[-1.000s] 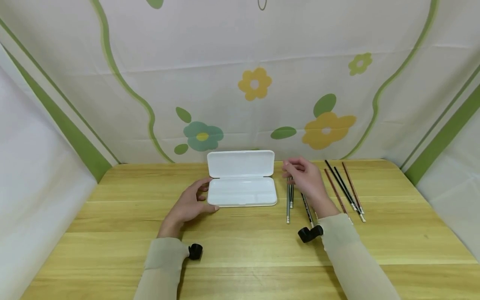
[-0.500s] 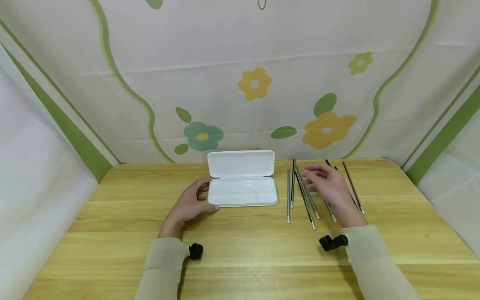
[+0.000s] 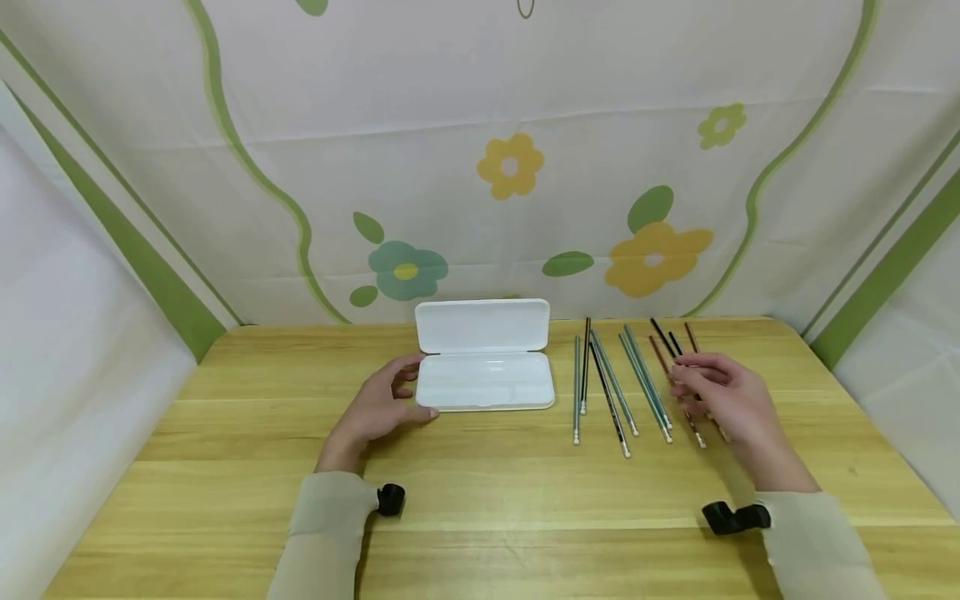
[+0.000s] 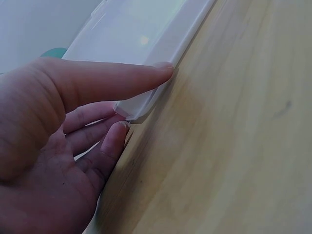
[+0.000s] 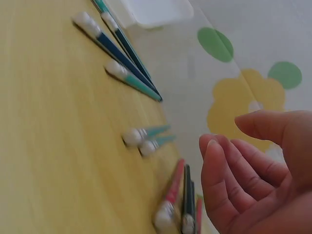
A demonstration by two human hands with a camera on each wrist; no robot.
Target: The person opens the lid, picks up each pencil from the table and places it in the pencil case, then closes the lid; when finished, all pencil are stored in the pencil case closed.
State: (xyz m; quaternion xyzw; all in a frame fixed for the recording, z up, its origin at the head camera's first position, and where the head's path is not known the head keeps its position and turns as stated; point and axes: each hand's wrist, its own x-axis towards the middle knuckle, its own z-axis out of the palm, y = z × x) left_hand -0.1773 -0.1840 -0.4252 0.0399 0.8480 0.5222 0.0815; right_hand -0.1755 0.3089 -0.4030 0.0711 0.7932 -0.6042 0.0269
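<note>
A white pencil case (image 3: 483, 382) lies on the table with its lid raised at the back and nothing visible inside. My left hand (image 3: 375, 407) holds the case's left end, thumb along the front edge and fingers at the side; the left wrist view shows the thumb (image 4: 122, 83) on the rim. Over the rightmost pencils is my right hand (image 3: 731, 400), fingers loosely bent, thumb apart from them, holding nothing. It partly hides a reddish pencil (image 3: 660, 354) and black pencils (image 3: 662, 333). Beside them lies a pair of teal pencils (image 3: 647, 383).
Teal and black pencils, among them a black pencil (image 3: 609, 400), lie between the case and the teal pair, white eraser ends toward me. The wooden table (image 3: 487, 500) ends at a flower-printed curtain (image 3: 465, 100) right behind the case.
My right hand has moved right and toward me, from above the pencils nearest the case to the rightmost ones, uncovering the teal pencils. The left hand and case have stayed put.
</note>
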